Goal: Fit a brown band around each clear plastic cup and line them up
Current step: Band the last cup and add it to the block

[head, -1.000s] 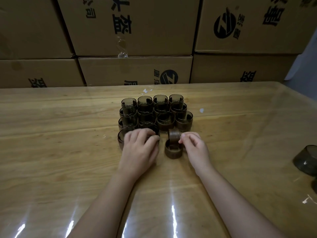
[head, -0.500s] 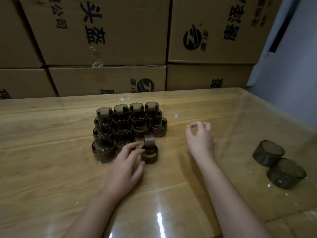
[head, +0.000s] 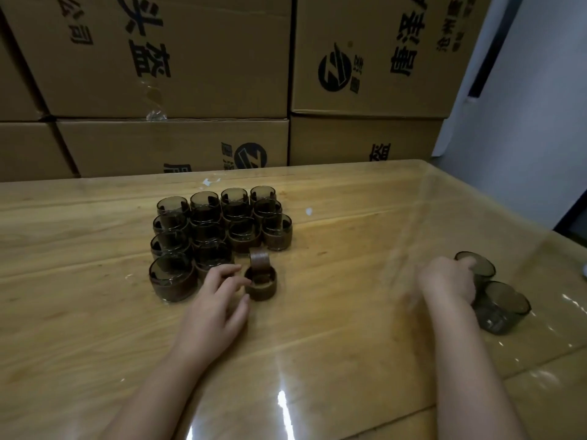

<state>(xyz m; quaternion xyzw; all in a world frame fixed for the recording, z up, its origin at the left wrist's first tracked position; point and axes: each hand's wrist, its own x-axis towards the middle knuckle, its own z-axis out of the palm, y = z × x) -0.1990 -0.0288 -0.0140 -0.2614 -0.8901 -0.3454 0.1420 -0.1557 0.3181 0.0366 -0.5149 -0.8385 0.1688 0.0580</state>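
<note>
Status: block of banded clear plastic cups (head: 222,227) packed in tight rows on the glossy wooden table (head: 333,344), left of centre. Two loose bands sit just in front of the block's right part. The flat brown ring band (head: 261,285) lies open side up. The second brown band (head: 259,256) stands on edge right behind it, touching or nearly.

On that side, the left hand (head: 216,304) is palm down, fingers relaxed and loosely spread, holding nothing. Its index fingertip is at the flat band's left wall; contact looks likely, can't confirm.

Over at the right, the right hand (head: 448,282) is motion-blurred, fingers at the rim of the far unbanded clear plastic cup (head: 482,268). Can't tell whether it has a grip on it. The near unbanded clear plastic cup (head: 505,312) is right beside that one. Both are upright and well apart from the block.

Stacked brown cardboard boxes (head: 190,74) with black print stand behind the table.
</note>
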